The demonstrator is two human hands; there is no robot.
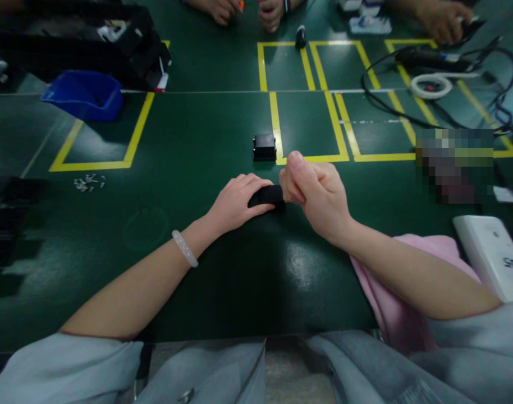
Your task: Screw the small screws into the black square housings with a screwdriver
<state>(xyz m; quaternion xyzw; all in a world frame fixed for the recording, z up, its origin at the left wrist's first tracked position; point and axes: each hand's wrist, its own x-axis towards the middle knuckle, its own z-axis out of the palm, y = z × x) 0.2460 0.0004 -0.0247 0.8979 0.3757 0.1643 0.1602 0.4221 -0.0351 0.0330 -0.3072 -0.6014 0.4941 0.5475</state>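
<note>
My left hand [243, 201] lies low over the green table, its fingers and thumb closed around a small black part [268, 194]. The kind of part cannot be made out. Close against its right end is my right hand [314, 191], curled into a fist with the thumb uppermost. Whatever the fist grips is hidden by the fingers. Just beyond both hands a black box-shaped piece [264, 147] with small metal bits on its sides sits on the table, touched by neither.
Left are a blue bin [86, 95], loose screws [89, 182] and a black crate [113, 39]. Right are a coiled cable [366, 84], a white power strip [490, 252] and pink cloth [391, 280]. Other people's hands [271, 12] work across the table. Yellow tape [315, 159] marks rectangles.
</note>
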